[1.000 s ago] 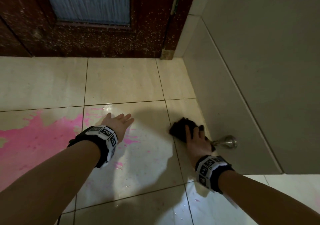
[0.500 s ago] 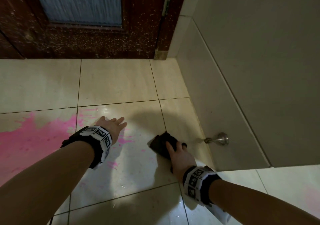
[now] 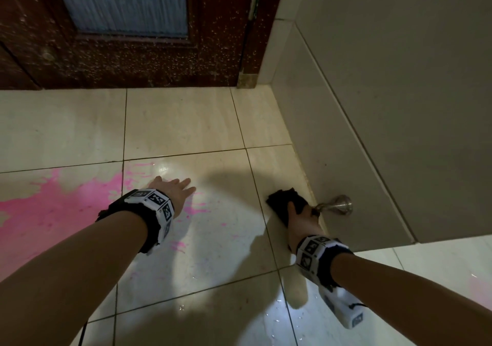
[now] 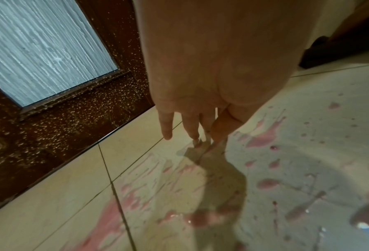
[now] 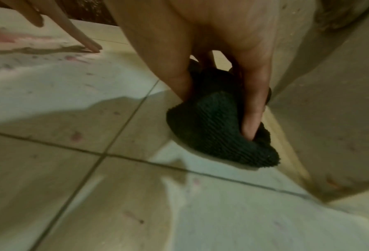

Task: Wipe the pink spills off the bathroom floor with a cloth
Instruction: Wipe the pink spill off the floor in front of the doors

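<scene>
Cloth [image 3: 282, 204] is dark and bunched on the floor tile [image 3: 186, 121] right by the wall [image 3: 346, 159], next to the metal doorstop [image 3: 342, 205], and our right hand [image 3: 302, 221] is pressing down on it with fingers dug in. Our left hand [image 3: 174, 189] is spread flat, fingertips on the tile among the pink spills [image 3: 53, 207], holding nothing.

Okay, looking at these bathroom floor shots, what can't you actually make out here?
- Head view: the pink spill runs off the left edge, so its full extent is unknown.
- Head view: the left hand covers the splatter beneath it.
- Right wrist view: the floor under the dark cloth is hidden by the cloth and the right hand; motion blur softens everything.
- Head view: the metal door stop base is partly hidden behind that hand.
</scene>
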`<state>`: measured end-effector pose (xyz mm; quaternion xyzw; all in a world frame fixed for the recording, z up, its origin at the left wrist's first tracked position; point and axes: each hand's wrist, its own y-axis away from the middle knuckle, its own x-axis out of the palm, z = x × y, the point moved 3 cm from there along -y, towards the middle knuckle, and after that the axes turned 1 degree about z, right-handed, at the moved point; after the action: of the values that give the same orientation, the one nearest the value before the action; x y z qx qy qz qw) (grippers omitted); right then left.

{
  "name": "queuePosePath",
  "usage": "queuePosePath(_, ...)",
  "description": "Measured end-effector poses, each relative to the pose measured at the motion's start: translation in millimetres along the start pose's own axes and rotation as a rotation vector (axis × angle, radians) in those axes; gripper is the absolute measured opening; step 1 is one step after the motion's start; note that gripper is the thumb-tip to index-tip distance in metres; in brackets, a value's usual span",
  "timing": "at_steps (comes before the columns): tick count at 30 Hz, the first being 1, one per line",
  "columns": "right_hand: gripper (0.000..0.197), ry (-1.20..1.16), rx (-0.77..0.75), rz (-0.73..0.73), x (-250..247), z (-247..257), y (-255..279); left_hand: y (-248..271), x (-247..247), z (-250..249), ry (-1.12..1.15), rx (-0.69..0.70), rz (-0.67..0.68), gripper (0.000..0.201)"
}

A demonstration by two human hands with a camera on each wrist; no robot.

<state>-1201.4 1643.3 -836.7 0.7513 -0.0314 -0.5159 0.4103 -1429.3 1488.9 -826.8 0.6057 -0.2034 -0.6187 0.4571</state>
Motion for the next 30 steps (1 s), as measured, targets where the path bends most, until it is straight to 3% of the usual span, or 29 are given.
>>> queuePosePath(5,0.06,-0.043,-0.129,0.024,7,29,18,4,3,4,-0.005,-0.003,0.002,0.076)
queuePosePath(10,0.076,-0.041,-0.334,0.146,25,63,47,4,2,3,-0.01,0.0,-0.004,0.073)
queuePosePath(15,0.065,-0.068,-0.201,-0.079,-1,28,16,8,7,5,0.0,0.004,-0.01,0.073)
queuePosePath(18,0.059,-0.1,-0.022,-0.041,-14,-13,-5,10,9,7,-0.002,0.003,-0.003,0.074)
queuePosePath(20,0.064,-0.051,0.016,0.0,-9,-21,-6,9,10,7,-0.001,0.001,-0.003,0.074)
queuePosePath(25,0.066,-0.013,-0.007,-0.054,6,16,10,5,12,6,0.016,0.002,-0.005,0.075)
queuePosePath(30,0.068,-0.133,-0.197,0.066,26,64,36,6,10,8,0.041,0.014,-0.011,0.075)
